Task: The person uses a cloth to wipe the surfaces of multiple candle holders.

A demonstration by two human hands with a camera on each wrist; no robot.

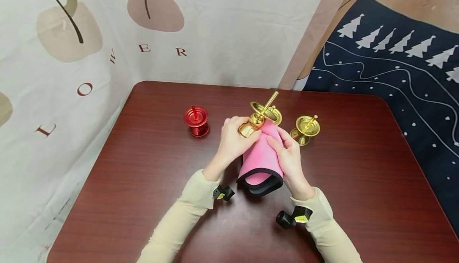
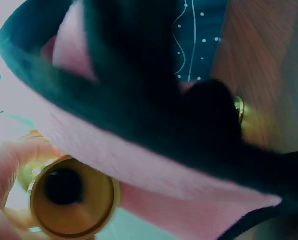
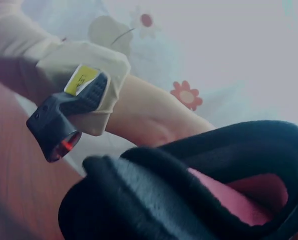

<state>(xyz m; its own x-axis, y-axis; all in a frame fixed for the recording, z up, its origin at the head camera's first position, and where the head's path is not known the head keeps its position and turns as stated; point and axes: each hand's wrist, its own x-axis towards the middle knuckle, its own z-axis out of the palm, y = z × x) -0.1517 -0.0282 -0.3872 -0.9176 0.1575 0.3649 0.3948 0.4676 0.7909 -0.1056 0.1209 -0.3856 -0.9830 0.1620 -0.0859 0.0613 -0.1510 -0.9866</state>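
My left hand (image 1: 231, 137) grips a shiny gold candle holder (image 1: 248, 128) by its rounded base, tilted so its dish and thin stem point up and to the right. In the left wrist view the round hollow underside of this holder (image 2: 96, 200) faces the camera. My right hand (image 1: 292, 161) pinches a pink cloth with black edging (image 1: 261, 155) between thumb and fingers. The cloth's upper end lies against the holder, just below the dish, and its folded lower end hangs open over the table. In the right wrist view the cloth (image 3: 229, 197) hides the fingers.
A red candle holder (image 1: 198, 129) stands on the brown table (image 1: 150, 167) to the left. One gold candle holder (image 1: 303, 138) stands right of my right hand, and another (image 1: 276, 115) is partly hidden behind the held one. A patterned fabric wall (image 1: 233, 55) borders the table's far edge.
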